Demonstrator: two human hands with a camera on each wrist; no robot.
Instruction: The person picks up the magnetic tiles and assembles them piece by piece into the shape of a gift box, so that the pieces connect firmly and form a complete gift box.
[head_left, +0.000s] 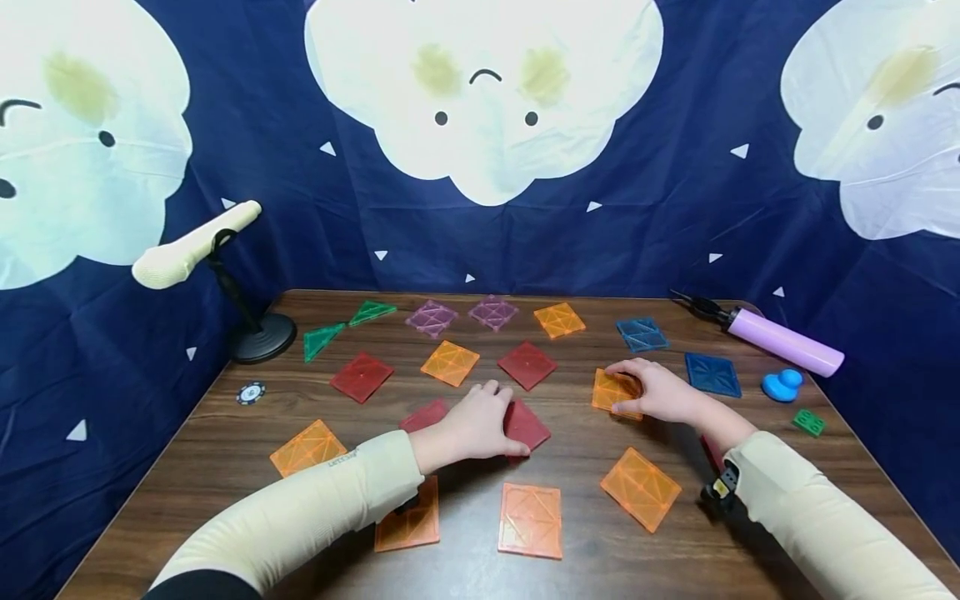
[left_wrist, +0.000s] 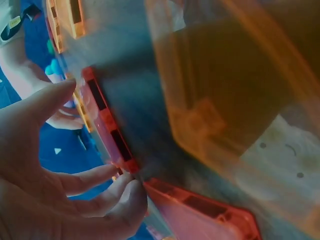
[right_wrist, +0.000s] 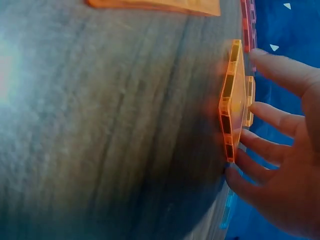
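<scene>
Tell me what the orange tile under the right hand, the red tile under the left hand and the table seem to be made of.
Orange tile: probably translucent glossy plastic; light glows through it, and its edge shows dark inset slots.
Red tile: apparently the same moulded plastic, darker, with slotted edges.
Table: dark wood-grain surface, streaky and matte; whether solid wood or laminate cannot be told.

A dark wooden table (head_left: pixel 225 450) carries scattered coloured tiles (head_left: pixel 529 518) and a microphone stand (head_left: pixel 258 337).
</scene>
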